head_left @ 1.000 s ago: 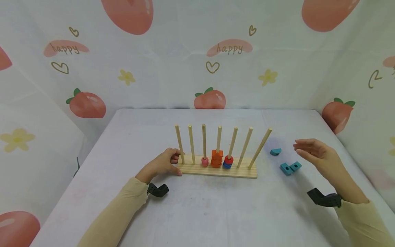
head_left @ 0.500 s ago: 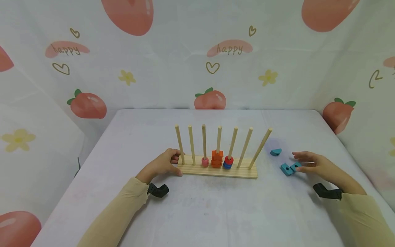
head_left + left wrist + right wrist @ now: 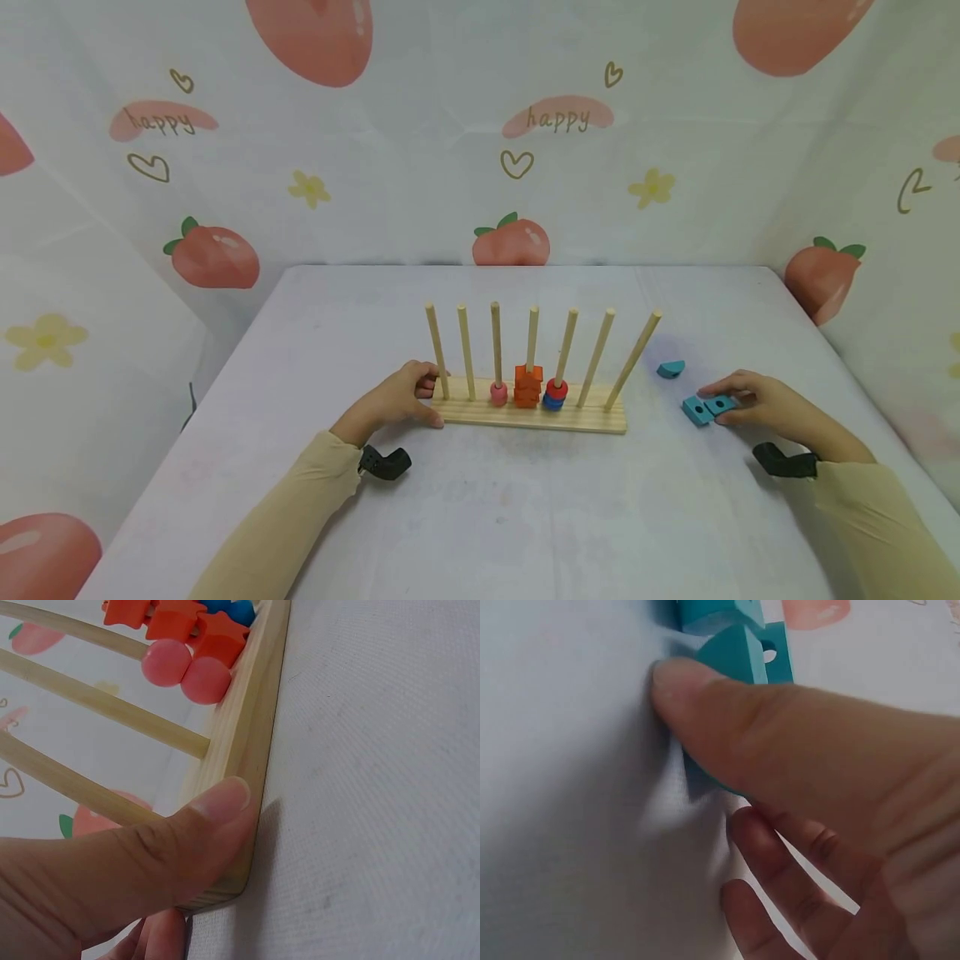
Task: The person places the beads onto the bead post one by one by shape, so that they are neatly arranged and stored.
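Note:
A wooden peg board [image 3: 465, 414] with several upright pegs stands mid-table. My left hand [image 3: 393, 402] grips its left end; in the left wrist view the thumb [image 3: 217, 806] lies along the base's top, with fingers beneath. Pink beads [image 3: 498, 394], orange star beads [image 3: 527, 387] and red and blue beads [image 3: 555, 394] sit on three middle pegs. At the right, my right hand [image 3: 776, 410] pinches a teal block [image 3: 721, 404] with a hole through it, thumb on the near side, index finger on the far side. Another holed teal block [image 3: 697, 411] lies right beside it.
A half-round teal block [image 3: 671, 369] lies farther back, right of the peg board. The white-covered table [image 3: 495, 517] meets a patterned cloth backdrop [image 3: 420, 183]. The tall pegs [image 3: 637, 354] lean outward at the right end.
My right hand has come down and forward to the teal blocks, and its thumb and index finger have closed on the nearer-to-hand one. The left hand and peg board have stayed put.

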`<state>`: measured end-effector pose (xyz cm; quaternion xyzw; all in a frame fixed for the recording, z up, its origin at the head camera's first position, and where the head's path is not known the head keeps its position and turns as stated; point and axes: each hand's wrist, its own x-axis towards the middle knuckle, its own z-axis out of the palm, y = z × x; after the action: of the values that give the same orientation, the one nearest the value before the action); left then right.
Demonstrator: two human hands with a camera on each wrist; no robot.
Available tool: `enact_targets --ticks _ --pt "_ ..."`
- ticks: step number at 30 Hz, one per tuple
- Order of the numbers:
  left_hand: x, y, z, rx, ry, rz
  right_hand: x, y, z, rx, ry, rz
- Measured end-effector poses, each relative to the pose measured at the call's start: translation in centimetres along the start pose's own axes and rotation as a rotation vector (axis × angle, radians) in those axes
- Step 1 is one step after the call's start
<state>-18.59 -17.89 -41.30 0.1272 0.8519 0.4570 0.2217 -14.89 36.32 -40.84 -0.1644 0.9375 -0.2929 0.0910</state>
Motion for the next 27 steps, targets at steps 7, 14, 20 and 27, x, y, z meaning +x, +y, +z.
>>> enact_targets --ticks 7,14,20,27 --pt "-0.1 0.1 0.0 -0.005 0.002 -0.009 0.1 -0.6 -0.2 -0.056 0.001 0.065" --pt "-0.1 0.1 0.0 0.000 0.000 -0.007 -0.3 -1.9 -1.2 -0.024 0.068 0.139" --pt "-0.2 0.1 0.0 -0.003 -0.003 0.000 -0.5 -3.2 -2.0 -0.001 0.229 0.086" --pt "-0.2 0.0 0.0 0.002 0.007 -0.013 -0.1 -6.4 -2.2 0.118 0.386 -0.024"
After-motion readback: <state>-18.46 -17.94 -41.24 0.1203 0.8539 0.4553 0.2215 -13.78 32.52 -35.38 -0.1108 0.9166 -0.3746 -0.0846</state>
